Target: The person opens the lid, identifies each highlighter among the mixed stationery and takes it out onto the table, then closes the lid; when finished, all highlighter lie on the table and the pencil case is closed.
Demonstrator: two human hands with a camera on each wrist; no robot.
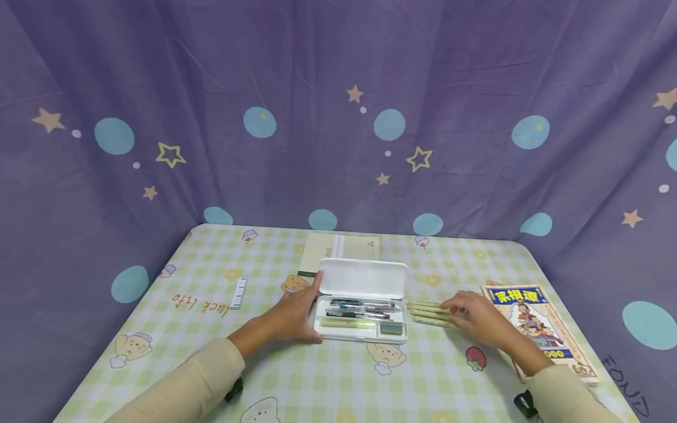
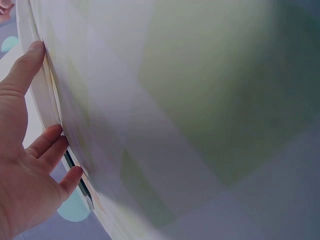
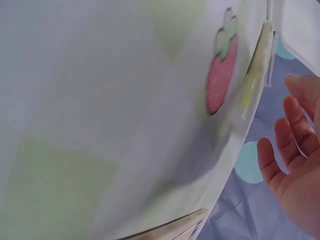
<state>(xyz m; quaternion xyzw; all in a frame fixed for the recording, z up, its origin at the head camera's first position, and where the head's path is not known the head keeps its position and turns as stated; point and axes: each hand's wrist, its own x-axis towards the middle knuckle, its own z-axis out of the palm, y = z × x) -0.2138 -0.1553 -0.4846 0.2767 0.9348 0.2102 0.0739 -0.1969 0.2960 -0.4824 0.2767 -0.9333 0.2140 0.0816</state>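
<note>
A white pencil case (image 1: 362,338) lies with its lid raised near the middle of the table. Inside are several pens (image 1: 359,314), a pale yellow pen (image 1: 346,323) and a small blue-green block (image 1: 391,328). At the case's left side is my left hand (image 1: 293,311), thumb by the front corner and fingers along the side towards the lid; the left wrist view shows the fingers fairly straight. My right hand (image 1: 478,317) hovers at the right end of several pale green pens (image 1: 428,314), fingers loosely bent. In the right wrist view nothing shows between its fingers.
Behind the lid lies a beige notebook (image 1: 317,249). A small white-and-grey strip (image 1: 239,292) is on the left. To the right, beneath my right forearm, sits a colourful comic book (image 1: 534,323). A purple curtain (image 1: 338,176) hangs behind the checked tablecloth (image 1: 317,388).
</note>
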